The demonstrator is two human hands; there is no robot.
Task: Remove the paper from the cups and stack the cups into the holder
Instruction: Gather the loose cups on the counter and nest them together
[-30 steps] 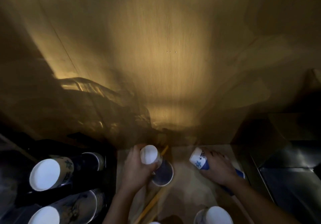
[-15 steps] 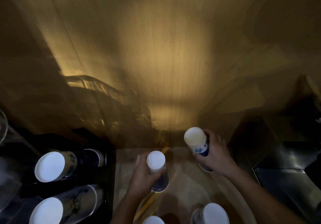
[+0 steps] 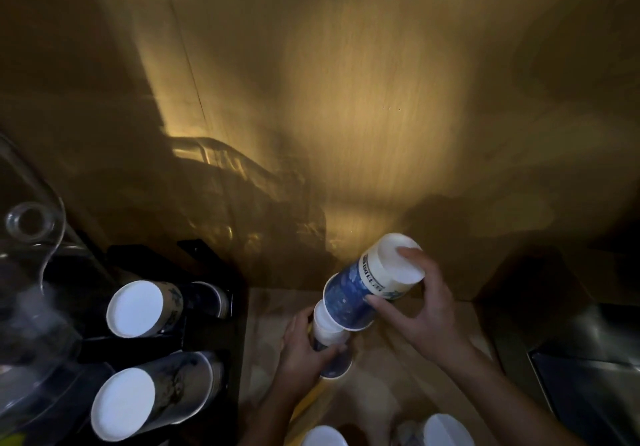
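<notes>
Far to the left, a clear glass vessel [image 3: 26,224] stands dimly at the frame's edge, beside a black holder [image 3: 204,336] whose two slots carry cup stacks [image 3: 138,307] lying on their sides, white bottoms toward the camera. Right of the holder's dark wall, the left hand [image 3: 304,350] has its fingers wrapped tightly around a lower cup [image 3: 330,348], white with a blue band. Above it, tilted and mouth down, a blue-and-white patterned cup [image 3: 367,290] sits over that cup's white base, gripped by the right hand [image 3: 424,310] with thumb low on the wall and fingertips [image 3: 408,255] on its pale upturned bottom. Two more white cup bottoms [image 3: 446,431] show at the lower edge. Pale counter [image 3: 388,373] lies open beneath the hands; a dark metal surface [image 3: 588,359] bounds the right.
</notes>
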